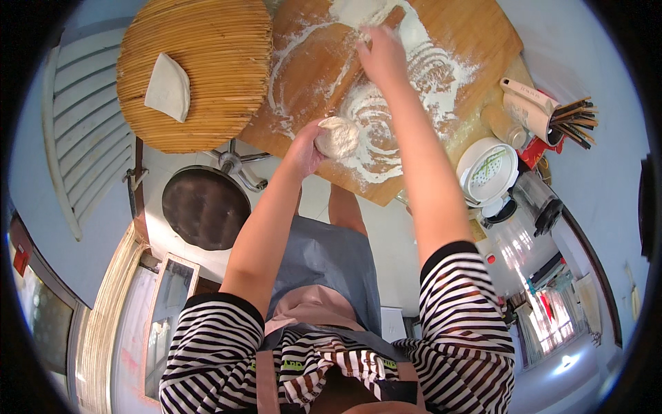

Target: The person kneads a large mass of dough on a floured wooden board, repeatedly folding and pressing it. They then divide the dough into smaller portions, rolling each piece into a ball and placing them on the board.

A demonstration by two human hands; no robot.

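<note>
My left hand (305, 147) grips what looks like a small round bowl of flour (339, 137) at the near edge of a wooden board (310, 62). White flour is spread over the board in streaks and swirls. Further out, my right hand (384, 58) is over a wooden rolling pin (347, 85) that lies slantwise there. Motion blurs this hand, and I cannot tell whether its fingers hold the pin or some flour. On the left, a folded wedge of pale dough (169, 88) rests on a round mat of thin stalks (217, 62).
At the board's right stand a pale holder (527, 103) of chopsticks (575, 120), a jar (504, 127), a white container (486, 171) and a clear pitcher (535, 199). A dark padded stool (206, 207) is below the mat. White slatted rails (88, 129) line the left.
</note>
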